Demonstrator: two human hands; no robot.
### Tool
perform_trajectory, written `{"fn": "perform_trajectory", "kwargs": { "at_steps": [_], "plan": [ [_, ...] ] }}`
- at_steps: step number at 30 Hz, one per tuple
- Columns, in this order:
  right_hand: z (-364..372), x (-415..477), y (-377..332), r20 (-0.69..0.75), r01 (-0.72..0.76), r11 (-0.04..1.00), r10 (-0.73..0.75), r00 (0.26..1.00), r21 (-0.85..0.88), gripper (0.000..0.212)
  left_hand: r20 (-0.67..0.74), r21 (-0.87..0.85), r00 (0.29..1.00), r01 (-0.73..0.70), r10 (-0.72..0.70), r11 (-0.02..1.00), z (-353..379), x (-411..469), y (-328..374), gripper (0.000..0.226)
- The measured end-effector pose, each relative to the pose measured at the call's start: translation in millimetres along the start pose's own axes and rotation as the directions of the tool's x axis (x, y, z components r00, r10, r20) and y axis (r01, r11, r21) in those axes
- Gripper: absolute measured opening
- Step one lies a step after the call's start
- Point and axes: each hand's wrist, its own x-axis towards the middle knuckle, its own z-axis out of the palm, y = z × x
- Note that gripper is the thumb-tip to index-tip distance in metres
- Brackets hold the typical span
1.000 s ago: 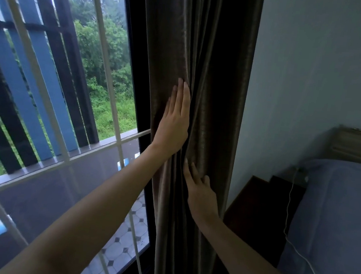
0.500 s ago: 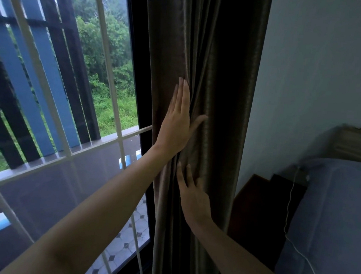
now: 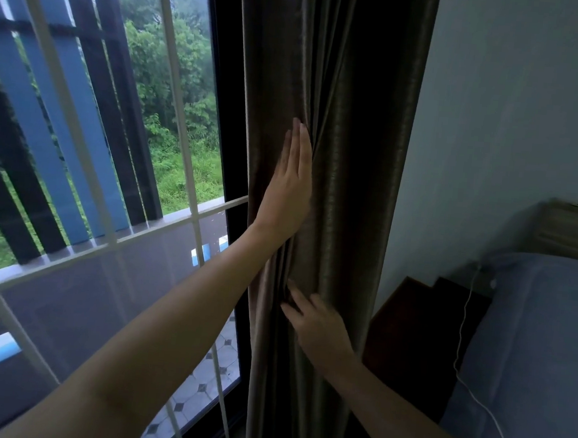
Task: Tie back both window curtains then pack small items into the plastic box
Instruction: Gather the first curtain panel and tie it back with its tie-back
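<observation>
We see the dark brown, faintly shiny fabric curtain (image 3: 359, 120) hanging in deep vertical folds, gathered into a narrow column between the black window frame (image 3: 220, 108) and the pale grey-blue wall (image 3: 516, 116). Our left hand (image 3: 288, 191) lies flat against the folds on the window side. Its fingers are straight, close together and pointing up, and the palm presses on the cloth without gripping it. Lower down, our right hand (image 3: 323, 333) rests on the same curtain with its fingers spread and nearly straight. Its fingertips touch a crease just below the left wrist, and they neither curl round the cloth nor pinch it. Both forearms reach in from the bottom edge, the left one crossing in front of the glass. We can make out no tie or cord on the visible part of the curtain. Behind the glass stands a white metal window grille (image 3: 176, 79), with tall blue and dark slats (image 3: 52, 149) beyond it and green trees (image 3: 161, 68) further off. To the right of the curtain, a dark wooden bedside table (image 3: 410, 334) stands against the wall, just beside a bed covered in blue-grey sheeting (image 3: 542, 345). A thin white cable (image 3: 460, 338) trails down the side of the bed, and a pale wooden headboard (image 3: 573, 229) rises at its far end.
</observation>
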Motion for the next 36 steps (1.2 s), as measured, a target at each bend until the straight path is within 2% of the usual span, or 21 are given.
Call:
{"fn": "perform_trajectory", "kwargs": {
  "at_steps": [2,6,11,13,15,17,20,22,24,27,31,36],
  "plan": [
    [-11,11,13,-0.105,0.010,1.000,-0.010,0.994,-0.004,0.026,0.003,0.001,1.000,-0.008,0.008,1.000,0,0,-1,0.074],
    [-42,50,49,-0.299,-0.111,0.992,0.125,0.946,0.064,0.023,0.010,-0.013,1.000,-0.006,0.007,1.000,1,0,0,0.070],
    [-88,97,90,-0.490,-0.312,0.912,0.408,0.771,0.268,0.051,-0.015,-0.013,1.000,-0.010,0.010,1.000,3,1,2,0.075],
    [-93,114,111,-0.437,-0.418,0.823,0.561,0.703,0.385,0.069,-0.024,-0.009,1.000,0.005,-0.005,1.000,4,1,3,0.081],
    [-91,130,133,-0.296,-0.518,0.708,0.686,0.665,0.479,0.090,-0.025,0.001,1.000,0.014,-0.014,1.000,4,1,3,0.083],
    [-91,141,146,-0.197,-0.502,0.672,0.684,0.702,0.545,0.102,-0.034,0.031,0.999,0.006,-0.005,1.000,4,1,3,0.083],
    [-95,148,149,-0.059,-0.454,0.595,0.647,0.761,0.663,0.093,-0.052,0.050,0.999,0.009,-0.006,0.999,3,0,3,0.080],
    [-92,147,145,-0.071,-0.418,0.643,0.593,0.802,0.641,0.077,-0.054,0.054,0.998,0.014,-0.011,0.998,2,-1,3,0.080],
    [-82,145,137,-0.137,-0.373,0.743,0.525,0.840,0.556,0.065,-0.039,0.054,0.999,0.012,-0.010,0.998,1,-1,2,0.081],
    [-59,130,116,-0.117,-0.354,0.833,0.438,0.891,0.426,0.075,0.003,0.040,1.000,0.006,-0.006,0.999,-1,0,2,0.080],
    [-28,91,85,-0.012,-0.341,0.869,0.369,0.929,0.358,0.084,0.028,0.021,0.999,-0.019,0.019,1.000,-1,1,1,0.083],
    [-11,52,65,-0.047,-0.230,0.909,0.262,0.964,0.346,0.086,0.023,-0.011,0.999,-0.030,0.030,0.999,1,3,-2,0.092]
  ]
}}
